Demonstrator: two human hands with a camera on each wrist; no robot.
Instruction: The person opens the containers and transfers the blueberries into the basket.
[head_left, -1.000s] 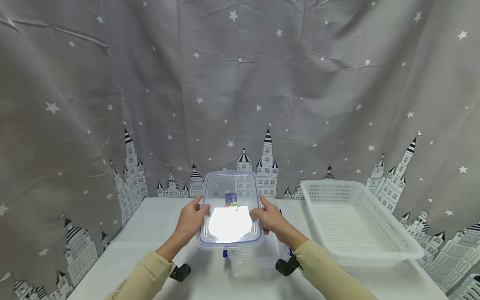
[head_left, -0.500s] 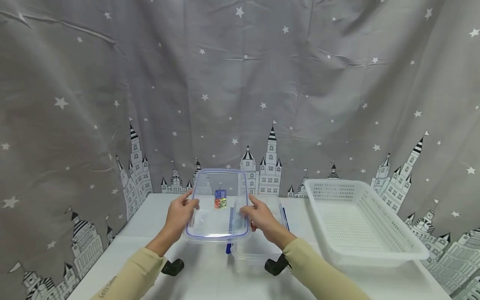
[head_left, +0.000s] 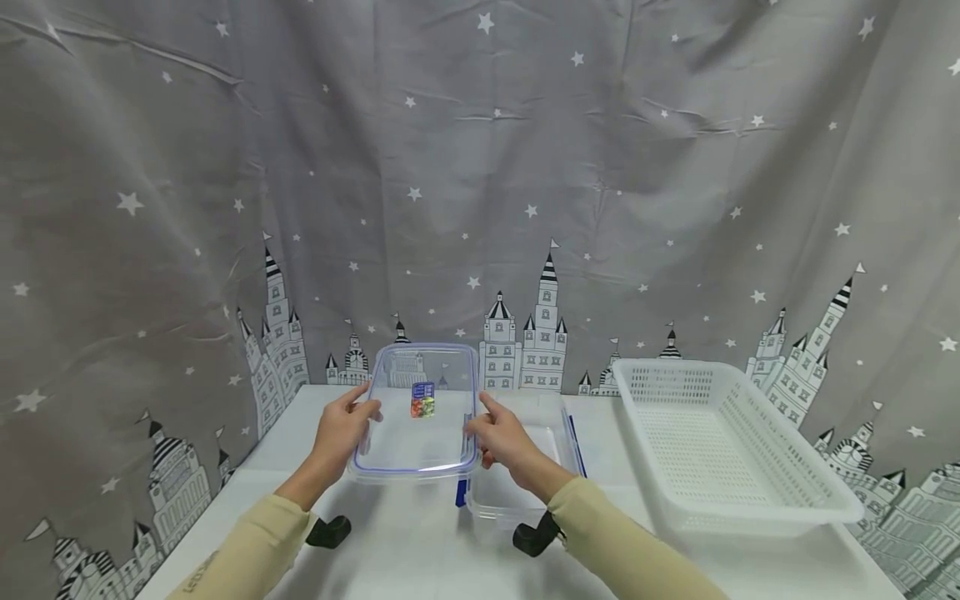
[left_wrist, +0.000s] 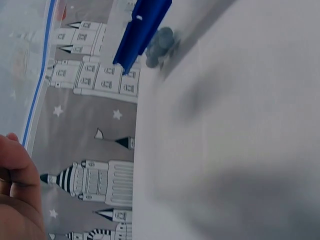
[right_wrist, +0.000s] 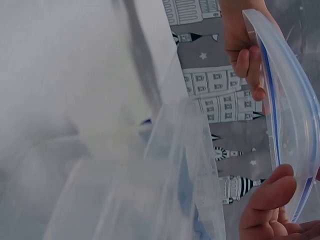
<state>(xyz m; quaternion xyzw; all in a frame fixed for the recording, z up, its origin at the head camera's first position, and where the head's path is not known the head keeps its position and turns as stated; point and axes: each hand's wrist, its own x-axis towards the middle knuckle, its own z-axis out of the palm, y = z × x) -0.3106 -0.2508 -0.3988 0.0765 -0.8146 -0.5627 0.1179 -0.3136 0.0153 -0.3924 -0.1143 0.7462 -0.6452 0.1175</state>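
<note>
A clear plastic lid (head_left: 416,442) with a blue seal around its edge and a small coloured label (head_left: 422,400) is held up, tilted, between both hands. My left hand (head_left: 341,433) grips its left edge, thumb on top. My right hand (head_left: 510,442) pinches the right edge in the same way. Below and to the right, a clear food container (head_left: 517,492) with blue latches stands on the table, partly behind the right hand. One blue latch (left_wrist: 142,32) shows close up in the left wrist view. Both hands (right_wrist: 245,50) and the bowed lid (right_wrist: 295,110) appear in the right wrist view.
A white perforated basket (head_left: 720,450) stands at the right of the white table (head_left: 405,550). Behind the table hangs a grey curtain (head_left: 450,167) printed with stars and castles. Black wrist cameras (head_left: 327,532) hang under both forearms.
Both hands have carried the lid to the left, uncovering more of the container. The bright reflection on the lid has gone. The head view has shifted slightly.
</note>
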